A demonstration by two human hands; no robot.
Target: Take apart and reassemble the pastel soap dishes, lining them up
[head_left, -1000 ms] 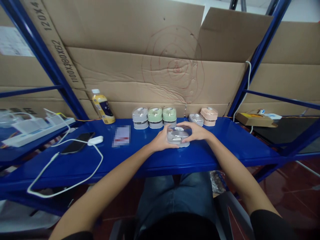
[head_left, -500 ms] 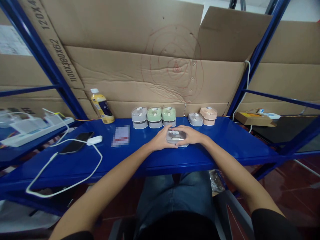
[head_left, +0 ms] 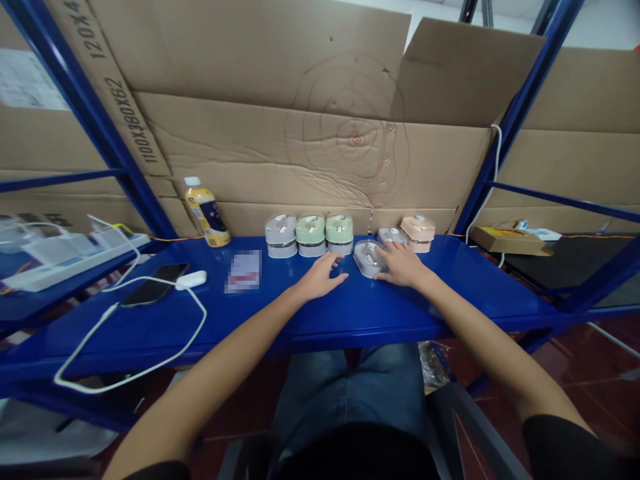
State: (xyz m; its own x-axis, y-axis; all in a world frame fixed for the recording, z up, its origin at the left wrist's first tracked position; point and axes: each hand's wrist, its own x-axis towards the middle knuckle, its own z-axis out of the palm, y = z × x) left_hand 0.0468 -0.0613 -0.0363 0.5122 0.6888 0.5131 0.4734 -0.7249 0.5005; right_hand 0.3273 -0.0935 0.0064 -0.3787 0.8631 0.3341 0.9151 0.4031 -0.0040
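A small grey lidded box (head_left: 367, 261) with rounded corners is at the middle of the blue table. My right hand (head_left: 406, 265) grips its right end, thumb along the front and fingers across the back part of the lid. My left hand (head_left: 320, 275) is open just left of that box, thumb and fingers apart, holding nothing. Behind my right hand sits another low grey box (head_left: 391, 235), partly hidden by the fingers. A taller peach box (head_left: 419, 232) stands beside it. Left of these, a grey box (head_left: 281, 235) and two green boxes (head_left: 311, 233) form a row.
A yellow drink bottle (head_left: 206, 212) stands at the back left, near a blurred card (head_left: 243, 271). A dark phone (head_left: 156, 285) and a looping white cable (head_left: 203, 323) lie at left, by a power strip (head_left: 75, 263). Cardboard (head_left: 240, 147) backs the table (head_left: 345, 320).
The grey box has moved back and to the right with my right hand. My left hand has let go of it and opened. The other boxes stand unchanged.
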